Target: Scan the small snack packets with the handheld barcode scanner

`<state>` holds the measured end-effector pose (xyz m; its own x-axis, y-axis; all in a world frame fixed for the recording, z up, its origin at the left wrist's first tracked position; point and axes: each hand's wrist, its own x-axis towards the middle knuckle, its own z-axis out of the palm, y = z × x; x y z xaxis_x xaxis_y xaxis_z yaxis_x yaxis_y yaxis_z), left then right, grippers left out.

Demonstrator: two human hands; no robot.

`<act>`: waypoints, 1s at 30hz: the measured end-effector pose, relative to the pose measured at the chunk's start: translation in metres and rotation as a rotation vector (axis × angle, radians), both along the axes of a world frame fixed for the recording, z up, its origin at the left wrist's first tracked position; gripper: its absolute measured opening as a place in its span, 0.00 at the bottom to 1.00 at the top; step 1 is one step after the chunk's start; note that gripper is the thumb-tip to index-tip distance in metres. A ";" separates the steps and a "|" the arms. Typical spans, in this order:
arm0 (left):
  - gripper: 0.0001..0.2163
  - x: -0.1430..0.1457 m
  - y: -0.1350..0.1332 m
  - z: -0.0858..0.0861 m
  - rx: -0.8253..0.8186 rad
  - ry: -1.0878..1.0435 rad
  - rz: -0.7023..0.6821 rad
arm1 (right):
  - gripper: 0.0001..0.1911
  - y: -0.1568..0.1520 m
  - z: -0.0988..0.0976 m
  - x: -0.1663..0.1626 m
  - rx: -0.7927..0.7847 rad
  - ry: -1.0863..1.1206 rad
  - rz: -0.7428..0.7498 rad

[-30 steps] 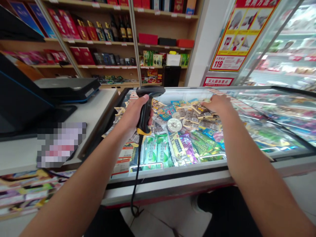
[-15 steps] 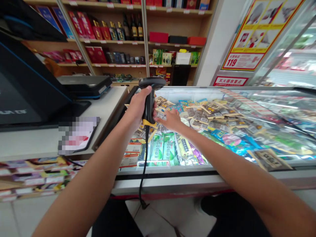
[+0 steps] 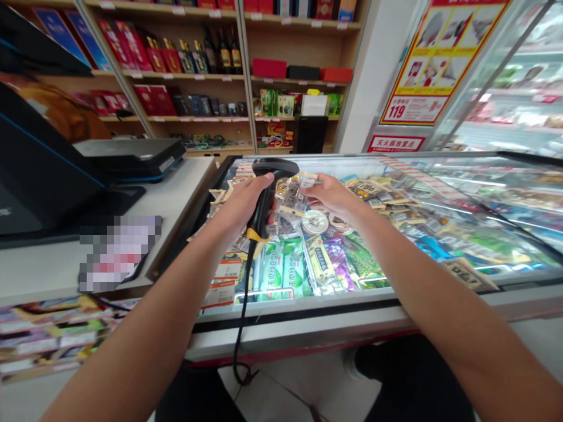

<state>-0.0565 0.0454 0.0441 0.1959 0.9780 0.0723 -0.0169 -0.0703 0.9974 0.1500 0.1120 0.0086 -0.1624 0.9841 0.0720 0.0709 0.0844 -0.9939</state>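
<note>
My left hand (image 3: 251,199) is wrapped around the handle of a black and yellow barcode scanner (image 3: 265,202), its head up and its cable trailing down over the front edge. Just right of the scanner, my right hand (image 3: 332,194) pinches a small snack packet (image 3: 294,196) with tan ends and a barcode label. Some of the packet is hidden by my fingers. Below both hands, similar tan-edged packets (image 3: 369,189) lie heaped on the glass top of a freezer (image 3: 281,328). Green ice-cream packs (image 3: 281,264) and a round white lid (image 3: 315,221) show beneath.
On the left, a white counter (image 3: 185,193) carries a scale (image 3: 132,155), a black checkout terminal (image 3: 48,170) and a phone with a blurred screen (image 3: 118,252). Behind stand shelves with bottles and boxes (image 3: 268,68). A person's orange-brown sleeve (image 3: 65,111) shows behind the terminal.
My right hand has lifted slightly and moved right, now showing a packet in its fingers. The scanner has tilted and dropped a little in my left hand. The whole view has shifted somewhat.
</note>
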 end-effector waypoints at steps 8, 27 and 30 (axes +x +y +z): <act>0.20 0.004 -0.007 -0.005 -0.021 0.201 -0.201 | 0.13 0.009 0.014 0.026 0.061 0.090 -0.107; 0.17 0.002 -0.006 0.002 -0.025 0.037 -0.054 | 0.09 0.013 0.030 0.079 0.265 -0.935 -0.218; 0.16 0.001 -0.005 0.004 -0.029 0.036 -0.047 | 0.12 0.010 0.029 0.086 0.181 -1.163 -0.095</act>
<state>-0.0552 0.0403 0.0476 0.2431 0.9693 0.0362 0.0160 -0.0413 0.9990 0.2364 0.1222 0.0378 -0.1490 0.9864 0.0688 0.9392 0.1630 -0.3021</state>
